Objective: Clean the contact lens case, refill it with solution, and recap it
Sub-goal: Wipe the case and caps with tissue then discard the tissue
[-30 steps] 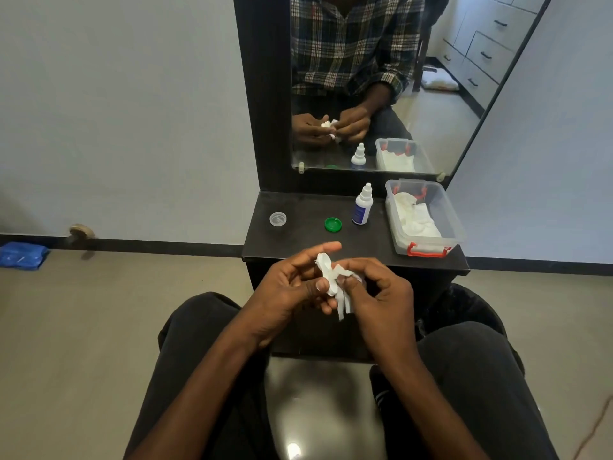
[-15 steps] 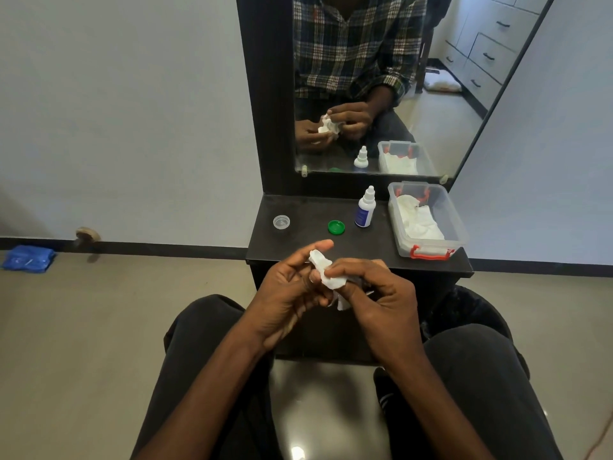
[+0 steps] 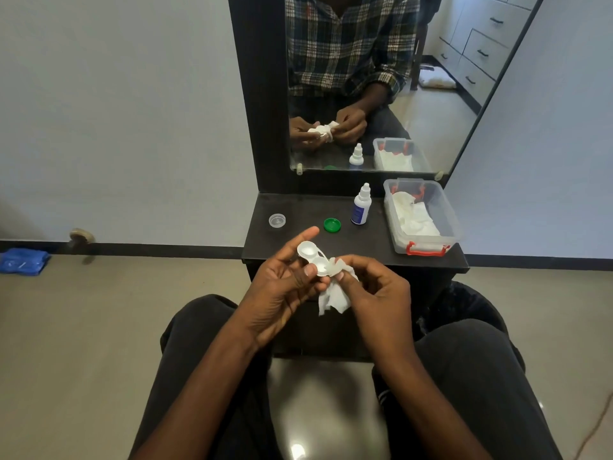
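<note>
The white contact lens case is held in the left hand, pinched between the thumb and the fingers beneath it, with the index finger stretched straight up past the far well. Both wells are uncapped and face upward. A crumpled white tissue is pinched by the curled thumb and fingers of the right hand, and its upper end is pressed against the near well of the case, just between the two hands; the rest of the tissue hangs below them.

Beyond the left hand, on the dark worktop, a green cap lies top down, and farther out to the left of that hand a clear cap lies apart from it. Beyond the right hand, a white solution bottle with a blue label stands upright and closed. Farther to the right of it, a clear plastic box with red clasps holds more white tissues. Behind the worktop, the hands are reflected in a mirror.
</note>
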